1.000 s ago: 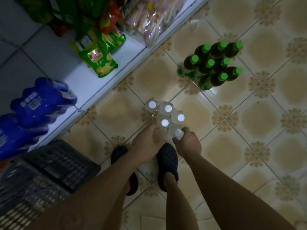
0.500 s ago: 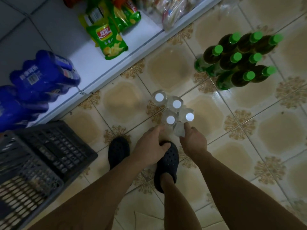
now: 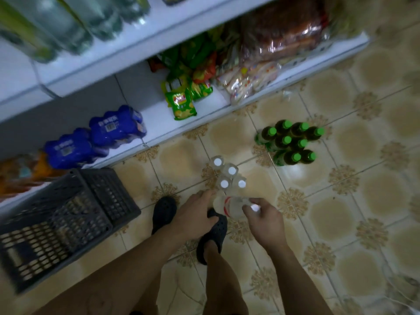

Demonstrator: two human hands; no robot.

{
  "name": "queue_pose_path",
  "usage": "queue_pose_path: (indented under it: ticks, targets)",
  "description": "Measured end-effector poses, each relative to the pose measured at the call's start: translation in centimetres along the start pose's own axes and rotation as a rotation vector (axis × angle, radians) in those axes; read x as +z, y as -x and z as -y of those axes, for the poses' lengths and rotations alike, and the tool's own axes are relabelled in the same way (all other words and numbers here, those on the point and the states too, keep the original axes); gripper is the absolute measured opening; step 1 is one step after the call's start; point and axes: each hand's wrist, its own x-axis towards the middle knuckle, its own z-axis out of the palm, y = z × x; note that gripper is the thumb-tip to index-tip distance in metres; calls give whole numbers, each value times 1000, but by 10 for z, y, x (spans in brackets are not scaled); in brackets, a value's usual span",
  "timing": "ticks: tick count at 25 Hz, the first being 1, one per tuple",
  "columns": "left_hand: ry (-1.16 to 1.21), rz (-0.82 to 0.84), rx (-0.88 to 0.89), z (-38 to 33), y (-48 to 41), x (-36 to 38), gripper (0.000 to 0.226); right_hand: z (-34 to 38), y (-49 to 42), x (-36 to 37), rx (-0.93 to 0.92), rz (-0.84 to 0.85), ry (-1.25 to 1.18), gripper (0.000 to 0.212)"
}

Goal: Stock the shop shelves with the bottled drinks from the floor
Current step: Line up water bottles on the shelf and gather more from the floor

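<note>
Several clear bottles with white caps stand in a cluster on the tiled floor just ahead of my feet. My right hand grips one clear bottle with a red label by its neck, lifted and tilted sideways. My left hand reaches down beside that bottle, fingers extended toward the cluster, holding nothing. A group of several dark green bottles with bright green caps stands on the floor further right. The white shop shelves run along the left and top.
A dark plastic crate sits on the floor at left. The bottom shelf holds blue multipacks, green snack bags and wrapped bread. Large clear bottles fill the upper shelf. My feet in black clogs stand below the cluster.
My right hand has lifted one clear bottle off the floor and tipped it sideways. The view has tilted up, bringing more of the shelves into sight.
</note>
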Motion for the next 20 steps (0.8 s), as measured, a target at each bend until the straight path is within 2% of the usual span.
queue_pose_path:
  ticks: [5,9,14,17,20]
  targets:
    - [99,-229,108,-48,87,-69,70,113,59,-49,-193,31,-19,31]
    - [246,-484,97,-52,156,-116,84,211,103,-64,-360,78,-46,25]
    - [570,-772,43,-22,236,-167,94,326,162,-48,-537,236,-29,24]
    - [529,-948,-52,16,279,-195,97,392,202,-20,-627,347,15,27]
    - [596,-1049,-82,57,321,-223,85,449,242,18,-677,447,39,29]
